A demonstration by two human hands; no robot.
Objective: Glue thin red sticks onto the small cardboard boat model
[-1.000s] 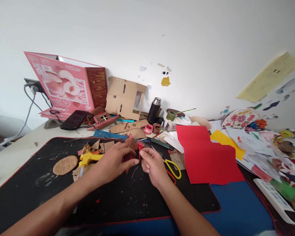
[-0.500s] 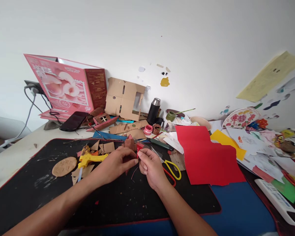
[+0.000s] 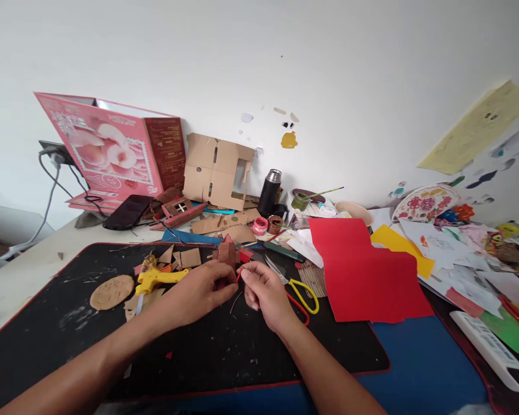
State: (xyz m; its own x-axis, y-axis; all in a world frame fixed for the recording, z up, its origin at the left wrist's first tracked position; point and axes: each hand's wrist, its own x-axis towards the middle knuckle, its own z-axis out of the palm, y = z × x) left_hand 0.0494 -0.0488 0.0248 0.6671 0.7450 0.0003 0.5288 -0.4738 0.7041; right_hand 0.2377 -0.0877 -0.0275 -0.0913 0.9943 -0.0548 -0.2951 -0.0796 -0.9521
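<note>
The scene is softly, evenly lit, apparently from the left; faint shadows are cast on the wall [image 3: 350, 86] right of the cardboard [image 3: 203, 161] and flask [image 3: 268, 195]. Edges are stretched by the lens, and fine detail is softened around the hands [image 3: 266, 293].

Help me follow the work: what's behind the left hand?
Behind the left hand, a reddish-brown piece and cardboard scraps show; the hand hides most of the piece's lower part, so its base is not visible.
</note>
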